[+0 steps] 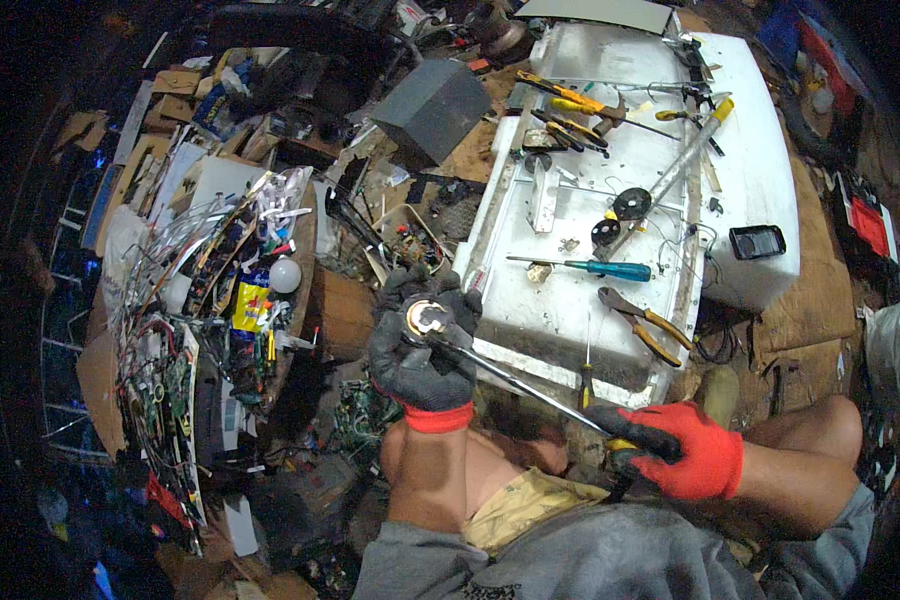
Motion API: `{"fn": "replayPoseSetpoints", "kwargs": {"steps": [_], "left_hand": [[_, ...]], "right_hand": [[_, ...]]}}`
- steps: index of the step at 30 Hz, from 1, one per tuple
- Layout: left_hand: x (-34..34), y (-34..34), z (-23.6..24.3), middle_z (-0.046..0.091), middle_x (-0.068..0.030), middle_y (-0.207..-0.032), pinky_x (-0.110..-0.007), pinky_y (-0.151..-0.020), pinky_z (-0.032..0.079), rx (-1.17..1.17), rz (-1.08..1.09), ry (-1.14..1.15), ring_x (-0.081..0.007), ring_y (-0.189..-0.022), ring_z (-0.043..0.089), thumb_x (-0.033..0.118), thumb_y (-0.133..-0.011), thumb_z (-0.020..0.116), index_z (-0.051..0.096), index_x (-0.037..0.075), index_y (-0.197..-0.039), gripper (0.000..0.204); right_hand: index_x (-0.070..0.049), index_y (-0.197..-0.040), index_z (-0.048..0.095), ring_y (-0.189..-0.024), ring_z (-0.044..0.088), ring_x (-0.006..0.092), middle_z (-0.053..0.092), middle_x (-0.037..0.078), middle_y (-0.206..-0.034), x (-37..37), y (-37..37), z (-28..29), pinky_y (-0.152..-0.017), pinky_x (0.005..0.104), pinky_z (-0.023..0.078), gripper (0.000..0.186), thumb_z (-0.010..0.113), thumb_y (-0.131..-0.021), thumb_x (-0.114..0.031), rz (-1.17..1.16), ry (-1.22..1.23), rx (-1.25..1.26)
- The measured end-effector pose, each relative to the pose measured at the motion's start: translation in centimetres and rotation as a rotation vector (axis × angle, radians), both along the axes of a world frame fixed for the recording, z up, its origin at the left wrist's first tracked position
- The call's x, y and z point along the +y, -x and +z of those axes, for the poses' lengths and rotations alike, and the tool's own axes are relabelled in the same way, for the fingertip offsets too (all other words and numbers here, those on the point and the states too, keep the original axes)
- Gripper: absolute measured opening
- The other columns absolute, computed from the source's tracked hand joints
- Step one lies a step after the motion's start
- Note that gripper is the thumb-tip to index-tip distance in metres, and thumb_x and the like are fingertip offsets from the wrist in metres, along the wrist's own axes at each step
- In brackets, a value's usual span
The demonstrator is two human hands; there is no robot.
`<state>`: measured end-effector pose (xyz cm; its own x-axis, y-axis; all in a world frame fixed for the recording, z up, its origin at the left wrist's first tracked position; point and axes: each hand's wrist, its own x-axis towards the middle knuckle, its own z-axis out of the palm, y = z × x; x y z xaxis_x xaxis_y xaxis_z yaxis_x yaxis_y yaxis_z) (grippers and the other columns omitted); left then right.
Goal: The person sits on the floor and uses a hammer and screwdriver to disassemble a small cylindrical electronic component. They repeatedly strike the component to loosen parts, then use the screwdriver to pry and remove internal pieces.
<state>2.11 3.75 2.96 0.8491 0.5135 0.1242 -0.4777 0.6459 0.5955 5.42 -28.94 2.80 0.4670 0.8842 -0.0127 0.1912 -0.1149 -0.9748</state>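
Observation:
My left hand (pixel 422 345), in a grey glove with a red cuff, grips a small round metal part (pixel 427 319) with a shiny cap. My right hand (pixel 682 450), in a red and black glove, holds the yellow handle of a long screwdriver (pixel 515 380). Its shaft runs up and left, and the tip touches the round part in my left hand. Both hands hover just in front of a white slab (pixel 545 320) used as a work surface.
On the white slab lie a teal-handled screwdriver (pixel 590 267), yellow-handled pliers (pixel 645 325), several other tools, black discs (pixel 632 203) and a dark phone-like device (pixel 757 241). A grey box (pixel 432 108) stands behind. Circuit boards, wires and a white bulb (pixel 284 275) crowd the left.

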Motion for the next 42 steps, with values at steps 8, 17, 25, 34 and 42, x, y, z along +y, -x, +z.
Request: {"fn": "replayPoseSetpoints", "kwargs": {"steps": [8, 17, 25, 34, 42], "left_hand": [[-0.8, 0.9, 1.4, 0.055, -0.0138, -0.140, -0.066, -0.101, 0.044, -0.052, -0.055, 0.012, -0.0450, -0.122, 0.055, 0.027, -0.088, 0.060, 0.045, 0.011, -0.145, 0.061], [-0.5, 1.6, 1.3, 0.050, -0.0187, -0.145, -0.061, -0.106, 0.043, -0.020, -0.049, -0.192, -0.0412, -0.128, 0.052, 0.022, -0.087, 0.055, 0.040, 0.008, -0.148, 0.065], [-1.0, 0.7, 0.7, 0.051, -0.0167, -0.140, -0.052, -0.096, 0.053, 0.073, -0.053, -0.370, -0.0355, -0.116, 0.061, 0.021, -0.091, 0.060, 0.041, 0.006, -0.141, 0.056], [-2.4, -0.1, 0.4, 0.061, -0.0127, -0.130, -0.052, -0.093, 0.055, 0.135, 0.046, -0.241, -0.0306, -0.110, 0.066, 0.026, -0.091, 0.054, 0.049, 0.009, -0.136, 0.049], [-1.3, 0.2, -0.2, 0.060, -0.0120, -0.132, -0.050, -0.097, 0.052, 0.146, 0.022, -0.392, -0.0299, -0.112, 0.063, 0.029, -0.093, 0.051, 0.050, 0.010, -0.138, 0.049]], "right_hand": [[-0.005, -0.136, 0.054, -0.094, 0.065, 0.0410, 0.066, 0.023, -0.105, -1.4, -1.2, 2.6, -0.081, 0.0459, 0.055, 0.059, 0.071, -0.082, -0.022, 0.072, 0.180, -0.215], [-0.005, -0.136, 0.055, -0.090, 0.066, 0.0408, 0.066, 0.023, -0.103, -1.8, -1.6, 3.8, -0.077, 0.0457, 0.056, 0.058, 0.070, -0.082, -0.020, 0.084, 0.145, -0.170], [-0.001, -0.130, 0.058, -0.087, 0.067, 0.0393, 0.067, 0.022, -0.101, -1.9, -0.9, 2.6, -0.076, 0.0447, 0.056, 0.053, 0.070, -0.081, -0.018, 0.056, 0.158, -0.145], [-0.002, -0.125, 0.061, -0.080, 0.068, 0.0366, 0.067, 0.020, -0.097, -0.5, 2.5, -0.3, -0.070, 0.0432, 0.056, 0.046, 0.068, -0.084, -0.021, -0.120, 0.165, -0.299], [-0.006, -0.135, 0.059, -0.078, 0.063, 0.0120, 0.071, 0.013, -0.088, -0.7, -0.6, -0.2, -0.069, 0.0326, 0.052, 0.049, 0.065, -0.086, -0.007, 0.037, 0.256, 0.399]]}}
